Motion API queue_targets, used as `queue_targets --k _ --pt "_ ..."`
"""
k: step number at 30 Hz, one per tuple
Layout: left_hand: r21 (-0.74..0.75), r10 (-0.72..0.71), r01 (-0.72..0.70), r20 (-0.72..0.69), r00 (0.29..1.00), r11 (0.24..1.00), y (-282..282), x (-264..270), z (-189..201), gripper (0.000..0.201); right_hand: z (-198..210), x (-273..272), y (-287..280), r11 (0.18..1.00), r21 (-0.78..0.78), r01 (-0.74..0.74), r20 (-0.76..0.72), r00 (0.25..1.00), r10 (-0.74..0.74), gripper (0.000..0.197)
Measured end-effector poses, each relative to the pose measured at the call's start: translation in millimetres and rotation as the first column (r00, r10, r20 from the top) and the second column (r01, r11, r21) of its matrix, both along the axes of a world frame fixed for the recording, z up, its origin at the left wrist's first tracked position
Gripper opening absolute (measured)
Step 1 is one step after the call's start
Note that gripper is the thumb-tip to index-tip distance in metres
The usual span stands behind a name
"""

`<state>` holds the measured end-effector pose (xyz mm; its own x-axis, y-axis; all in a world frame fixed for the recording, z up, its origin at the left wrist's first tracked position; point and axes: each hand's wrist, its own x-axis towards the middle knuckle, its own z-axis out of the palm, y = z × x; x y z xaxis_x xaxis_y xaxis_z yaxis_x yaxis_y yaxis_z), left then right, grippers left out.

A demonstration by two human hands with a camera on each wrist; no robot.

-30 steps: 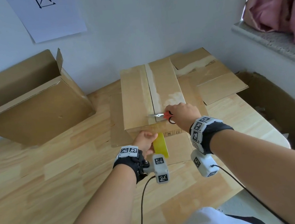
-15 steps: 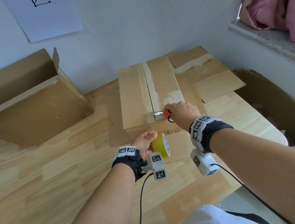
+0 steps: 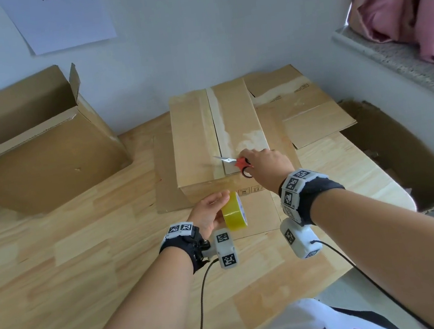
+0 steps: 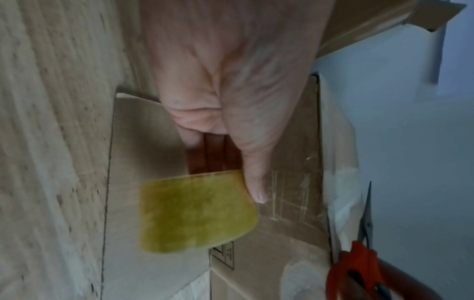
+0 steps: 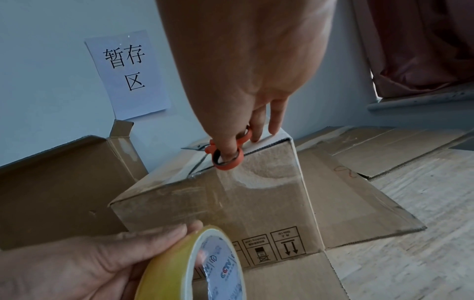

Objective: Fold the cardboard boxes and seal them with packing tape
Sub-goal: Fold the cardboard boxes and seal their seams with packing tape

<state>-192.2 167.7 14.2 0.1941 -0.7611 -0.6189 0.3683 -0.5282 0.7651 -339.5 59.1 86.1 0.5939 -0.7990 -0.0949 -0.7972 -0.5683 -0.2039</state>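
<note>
The left hand [image 3: 210, 211] grips a light, stiff yellow packing-tape roll [image 3: 234, 211] by its rim, while the right hand [image 3: 268, 165] fingers hold red-handled scissors [image 3: 237, 163] atop the light, dentable closed brown cardboard box [image 3: 194, 145].

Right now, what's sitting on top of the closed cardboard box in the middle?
On the closed box lie a tape strip along its center seam, and the red-handled scissors held by the right hand. The box's inside is covered by its flaps.

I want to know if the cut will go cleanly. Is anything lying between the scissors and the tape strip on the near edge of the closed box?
Nothing visible does. The red-handled scissors in the right hand lie over the taped seam of the closed cardboard box; the yellow tape roll sits lower, in the left hand.
</note>
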Motion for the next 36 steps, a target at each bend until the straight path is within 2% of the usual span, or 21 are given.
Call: queue_targets --k 3,6,8,12,15,18,19,20,21,22,23,24,26,29,33,36 --pt "-0.007 -0.064 0.065 0.101 0.993 0.998 -1 7 -4 0.019 2 -1 -1 1.0 0.017 -0.002 -0.002 1.0 0.002 0.026" --pt "0.027 -0.203 0.206 0.329 0.922 0.978 -2 10 -9 0.018 2 0 -1 1.0 0.019 0.008 -0.011 1.0 -0.008 0.026" --pt "0.051 -0.255 0.255 0.376 0.891 0.966 -2 11 -11 0.018 5 1 0 0.999 0.03 0.01 -0.017 1.0 -0.009 0.025" --pt "0.085 -0.275 0.262 0.246 0.93 0.961 -3 13 -6 0.013 13 0 0 0.99 0.132 0.041 0.044 0.998 -0.048 0.026" --pt "0.109 -0.237 0.224 0.127 0.963 0.969 -1 10 -2 0.012 19 -8 -7 0.96 0.275 0.045 0.209 0.972 -0.106 0.026" --pt "0.083 -0.166 0.16 0.073 0.984 0.984 0 6 -1 0.009 32 -19 -16 0.892 0.452 0.023 0.478 0.838 -0.264 0.026" --pt "0.076 -0.151 0.146 0.063 0.986 0.986 -1 5 -1 0.008 37 -22 -19 0.842 0.539 0.005 0.505 0.798 -0.328 0.026" --pt "0.07 -0.142 0.138 0.056 0.988 0.988 -1 4 0 0.009 41 -24 -19 0.779 0.627 -0.023 0.48 0.798 -0.363 0.025" --pt "0.067 -0.137 0.134 0.05 0.989 0.989 -1 3 0 0.011 45 -25 -19 0.712 0.701 -0.046 0.412 0.841 -0.351 0.022" --pt "0.064 -0.124 0.121 0.035 0.992 0.991 -1 3 1 0.013 45 -25 -18 0.664 0.746 -0.054 0.311 0.909 -0.276 0.019" --pt "0.059 -0.111 0.11 0.026 0.993 0.992 -1 3 1 0.014 43 -24 -17 0.649 0.759 -0.051 0.193 0.97 -0.149 0.017" --pt "0.055 -0.095 0.094 0.018 0.995 0.994 0 3 0 0.014 40 -22 -16 0.653 0.756 -0.048 0.079 0.997 -0.019 0.018" --pt "0.051 -0.078 0.078 0.003 0.997 0.996 1 3 -1 0.009 31 -19 -14 0.681 0.732 -0.021 -0.1 0.985 0.138 0.024" --pt "0.05 -0.062 0.063 -0.02 0.998 0.997 1 2 -1 0.007 27 -12 -12 0.699 0.715 0.01 -0.27 0.926 0.263 0.029" --pt "0.042 -0.047 0.048 -0.039 0.998 0.998 1 3 -1 0.009 25 -5 -12 0.728 0.68 0.086 -0.4 0.876 0.269 0.057" --pt "0.048 -0.047 0.049 -0.043 0.998 0.998 0 5 -2 0.01 23 -3 -15 0.755 0.652 0.076 -0.41 0.873 0.266 0.064"
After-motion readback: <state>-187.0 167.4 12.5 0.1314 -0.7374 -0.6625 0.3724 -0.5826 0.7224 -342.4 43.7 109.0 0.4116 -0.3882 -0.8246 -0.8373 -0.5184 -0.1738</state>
